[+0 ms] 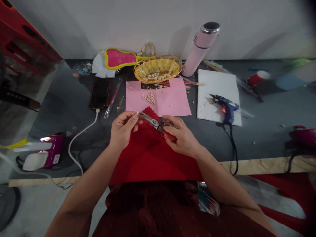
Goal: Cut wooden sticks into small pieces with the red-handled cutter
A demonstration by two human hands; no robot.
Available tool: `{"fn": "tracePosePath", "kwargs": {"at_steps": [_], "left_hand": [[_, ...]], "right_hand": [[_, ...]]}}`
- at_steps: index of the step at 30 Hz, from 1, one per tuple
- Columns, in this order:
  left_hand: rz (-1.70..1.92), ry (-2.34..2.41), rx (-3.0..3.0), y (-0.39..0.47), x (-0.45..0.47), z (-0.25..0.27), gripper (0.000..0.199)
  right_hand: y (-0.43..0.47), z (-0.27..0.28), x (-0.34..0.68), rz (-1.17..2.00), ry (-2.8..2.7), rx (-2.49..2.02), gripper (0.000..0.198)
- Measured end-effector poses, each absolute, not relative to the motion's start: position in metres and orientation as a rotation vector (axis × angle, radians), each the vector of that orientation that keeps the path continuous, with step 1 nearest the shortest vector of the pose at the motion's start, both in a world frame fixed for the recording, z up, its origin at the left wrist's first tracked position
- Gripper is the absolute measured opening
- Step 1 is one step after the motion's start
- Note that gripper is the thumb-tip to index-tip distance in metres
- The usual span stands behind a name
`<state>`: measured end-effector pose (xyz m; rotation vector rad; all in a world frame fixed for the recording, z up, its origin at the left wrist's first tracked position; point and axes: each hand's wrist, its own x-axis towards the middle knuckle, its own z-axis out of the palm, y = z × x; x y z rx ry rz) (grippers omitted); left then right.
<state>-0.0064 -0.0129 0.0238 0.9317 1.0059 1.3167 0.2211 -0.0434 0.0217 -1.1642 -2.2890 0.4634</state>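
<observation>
My right hand is wrapped round the red handles of a pair of shears, whose metal jaws point left. Between the thumb and fingers of my left hand is a small pale stick, its end right by the tips of the jaws. Whether the jaws touch it, I cannot tell. Below both hands lies a red cloth. Just beyond, a small heap of short pale pieces rests on a pink sheet. More such pieces lie in a yellow wicker basket.
A pink flask stands behind the basket's right end. To the right, a blue glue gun lies on a white board, its cord hanging over the table edge. At left are a phone with a white cable and a purple power strip.
</observation>
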Motion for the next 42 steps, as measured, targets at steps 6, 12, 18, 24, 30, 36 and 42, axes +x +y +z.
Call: {"fn": "tracePosePath", "kwargs": {"at_steps": [6,12,18,24,30,36,42], "left_hand": [[1.307,1.034,0.945,-0.0123,-0.007,0.02,0.013],[1.282,1.049,0.936,-0.0118,-0.0072,0.0175,0.014],[1.263,1.048,0.963,-0.012,-0.0072,0.0176,0.014],[1.27,1.044,0.983,-0.0126,-0.0082,0.0177,0.015],[1.246,1.035,1.023,-0.0145,-0.0088,0.0176,0.014],[1.25,1.026,1.037,-0.0142,-0.0088,0.0168,0.014],[1.247,1.034,1.058,-0.0143,-0.0087,0.0182,0.015]], "right_hand": [[-0.0426,0.0176,0.2198,0.403,-2.321,-1.159,0.029],[-0.0421,0.0155,0.219,0.35,-2.304,-1.115,0.024],[-0.043,0.0149,0.2186,0.326,-2.31,-1.11,0.021],[-0.0442,0.0161,0.2159,0.489,-2.194,-1.159,0.038],[-0.0444,0.0148,0.2152,0.518,-2.293,-1.292,0.068],[-0.0454,0.0169,0.2167,0.472,-2.328,-1.285,0.059],[-0.0492,0.0208,0.2166,0.443,-2.308,-1.302,0.057]]}}
